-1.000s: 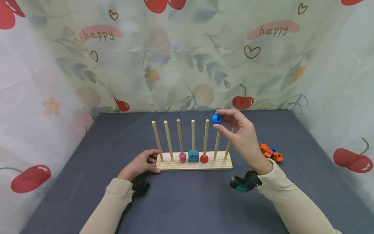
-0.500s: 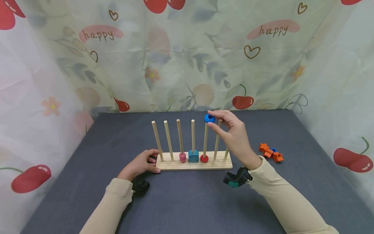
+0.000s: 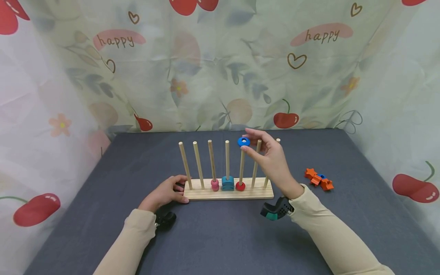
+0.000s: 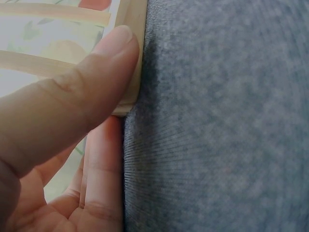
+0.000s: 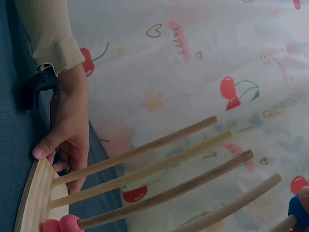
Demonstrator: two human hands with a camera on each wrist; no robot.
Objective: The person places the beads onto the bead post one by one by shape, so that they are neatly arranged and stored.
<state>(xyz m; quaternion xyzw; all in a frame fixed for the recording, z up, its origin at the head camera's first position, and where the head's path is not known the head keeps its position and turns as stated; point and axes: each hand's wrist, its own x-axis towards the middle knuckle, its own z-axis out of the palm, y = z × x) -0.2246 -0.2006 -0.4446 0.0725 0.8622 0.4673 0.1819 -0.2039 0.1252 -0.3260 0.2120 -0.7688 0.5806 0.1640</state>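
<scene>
A wooden peg board (image 3: 206,195) with a row of upright pegs stands on the table. My left hand (image 3: 167,193) holds its left end; in the left wrist view the thumb (image 4: 113,53) lies along its edge. My right hand (image 3: 269,156) pinches a blue bead (image 3: 243,142) between thumb and fingers. The bead sits at the top of the fifth peg from the left, with the peg's tip showing in its hole. Low on that peg is a red bead (image 3: 240,186). Teal pieces (image 3: 227,183) fill the base of the fourth peg, and pink beads (image 3: 214,185) the third's.
To the right of the board lies a small pile of orange pieces (image 3: 315,178), some star-shaped, with a blue one (image 3: 321,176) among them. A patterned curtain (image 3: 213,68) encloses the back and sides of the dark table (image 3: 220,236).
My right hand has moved left with the blue bead, from beside the fifth peg to its top, and the bead has tipped flat. The left hand has stayed put.
</scene>
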